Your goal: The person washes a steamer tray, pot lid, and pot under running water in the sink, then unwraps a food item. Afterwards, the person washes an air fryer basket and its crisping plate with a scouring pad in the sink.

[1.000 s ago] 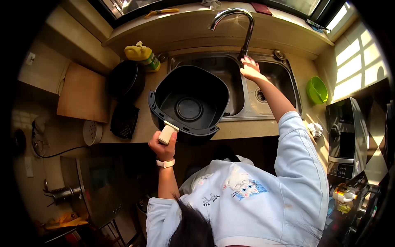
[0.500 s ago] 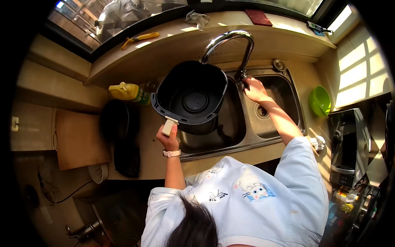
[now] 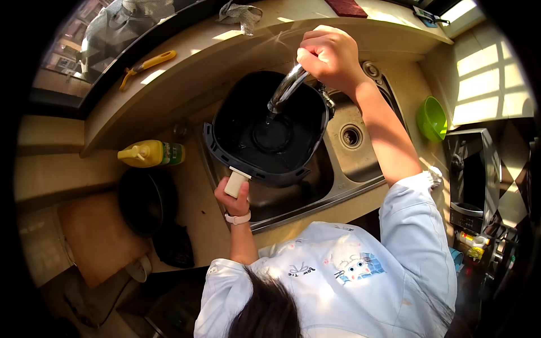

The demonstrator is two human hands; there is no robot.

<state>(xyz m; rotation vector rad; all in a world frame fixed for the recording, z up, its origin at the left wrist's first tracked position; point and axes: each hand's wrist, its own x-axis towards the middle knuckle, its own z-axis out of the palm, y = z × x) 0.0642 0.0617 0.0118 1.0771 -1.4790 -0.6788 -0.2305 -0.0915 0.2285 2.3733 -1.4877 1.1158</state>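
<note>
My left hand [image 3: 232, 194] is closed round the cream handle [image 3: 237, 181] of a black basket-like pot [image 3: 265, 135], held over the left basin of the steel sink [image 3: 338, 186]. My right hand [image 3: 329, 56] is wrapped round the curved chrome faucet [image 3: 287, 89], high over the back of the sink. The faucet's spout points down into the pot, and a little water shows just below it. Wet glints lie on the pot's dark floor, near its round raised centre.
Left of the sink are a yellow bottle [image 3: 149, 153], a black bowl [image 3: 147, 201], a black mesh item [image 3: 173, 246] and a brown board [image 3: 101, 236]. A green bowl [image 3: 432, 119] sits at right. On the sill lie a yellow-handled tool [image 3: 147, 65] and a grey cloth [image 3: 241, 16].
The pot has moved from the counter edge to over the left basin, under the spout. My right hand has gone from the faucet's base up to its curved neck. Water now shows at the spout.
</note>
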